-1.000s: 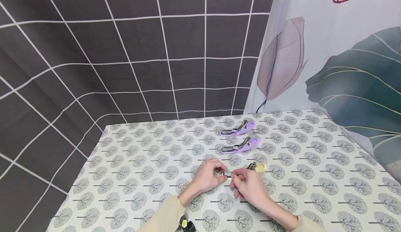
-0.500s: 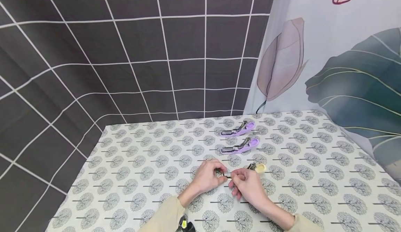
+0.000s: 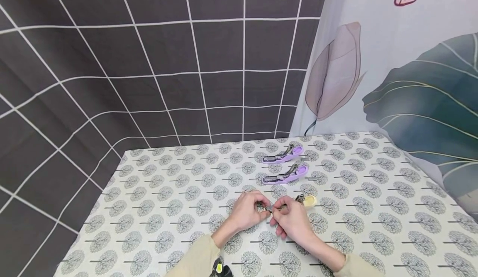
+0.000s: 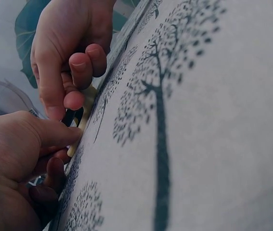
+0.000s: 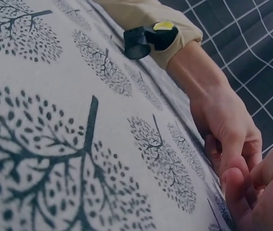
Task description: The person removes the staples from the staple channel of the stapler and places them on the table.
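Observation:
A yellow stapler point(image 3: 310, 201) with a dark metal mechanism lies low over the cloth, partly behind my right hand. My left hand point(image 3: 246, 210) grips its left end between thumb and fingers; the yellow edge point(image 4: 71, 150) shows under the thumb in the left wrist view. With thumb and forefinger, my right hand point(image 3: 293, 225) pinches a thin silvery strip point(image 3: 270, 207) right at the left fingertips. The other right fingers curl loosely below. In the right wrist view the fingertips of both hands meet, and they hide the stapler there.
Two purple staplers, one nearer point(image 3: 285, 175) and one farther point(image 3: 283, 155), lie beyond my hands with their metal parts tilted up. A tree-print cloth point(image 3: 168, 227) covers the table. A dark gridded curtain point(image 3: 149, 61) hangs behind, with a leaf-print curtain point(image 3: 336, 77) at the right.
My right hand has shifted slightly left, so its fingertips and the strip are closer to my left fingers. The left hand and the purple staplers stay put.

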Demonstrator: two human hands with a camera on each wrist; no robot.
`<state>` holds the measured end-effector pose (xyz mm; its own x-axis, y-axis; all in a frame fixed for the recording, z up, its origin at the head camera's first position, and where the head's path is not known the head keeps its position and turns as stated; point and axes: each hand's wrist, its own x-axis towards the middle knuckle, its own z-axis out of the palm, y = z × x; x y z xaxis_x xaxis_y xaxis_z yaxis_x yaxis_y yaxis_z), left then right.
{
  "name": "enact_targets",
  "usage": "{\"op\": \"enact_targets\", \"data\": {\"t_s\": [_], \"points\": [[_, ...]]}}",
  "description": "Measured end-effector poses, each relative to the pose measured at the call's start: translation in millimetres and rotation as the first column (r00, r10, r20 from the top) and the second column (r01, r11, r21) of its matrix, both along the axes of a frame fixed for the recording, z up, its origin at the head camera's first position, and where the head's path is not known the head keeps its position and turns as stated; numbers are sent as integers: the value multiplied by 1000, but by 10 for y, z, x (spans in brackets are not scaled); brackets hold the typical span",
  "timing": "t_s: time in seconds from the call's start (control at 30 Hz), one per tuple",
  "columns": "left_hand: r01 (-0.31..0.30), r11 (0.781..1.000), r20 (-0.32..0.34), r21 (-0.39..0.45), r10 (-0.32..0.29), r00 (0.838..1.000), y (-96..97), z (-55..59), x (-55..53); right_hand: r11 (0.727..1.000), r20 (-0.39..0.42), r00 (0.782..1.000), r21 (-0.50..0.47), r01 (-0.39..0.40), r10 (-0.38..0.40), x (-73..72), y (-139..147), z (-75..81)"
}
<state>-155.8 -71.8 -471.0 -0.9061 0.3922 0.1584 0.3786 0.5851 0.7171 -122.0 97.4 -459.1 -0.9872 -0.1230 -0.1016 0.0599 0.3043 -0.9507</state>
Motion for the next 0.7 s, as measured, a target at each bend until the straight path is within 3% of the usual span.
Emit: {"op": "enact_targets", "data": {"t_s": [0.3, 0.7], "points": [[-4, 1000, -1, -8, 4, 1000, -1, -5, 3, 999, -50, 998, 27, -22, 24, 1, 4, -33], [-5, 1000, 5, -3, 5, 1000, -2, -2, 2, 997, -33, 998, -49, -63, 62, 4, 70, -3]]}}
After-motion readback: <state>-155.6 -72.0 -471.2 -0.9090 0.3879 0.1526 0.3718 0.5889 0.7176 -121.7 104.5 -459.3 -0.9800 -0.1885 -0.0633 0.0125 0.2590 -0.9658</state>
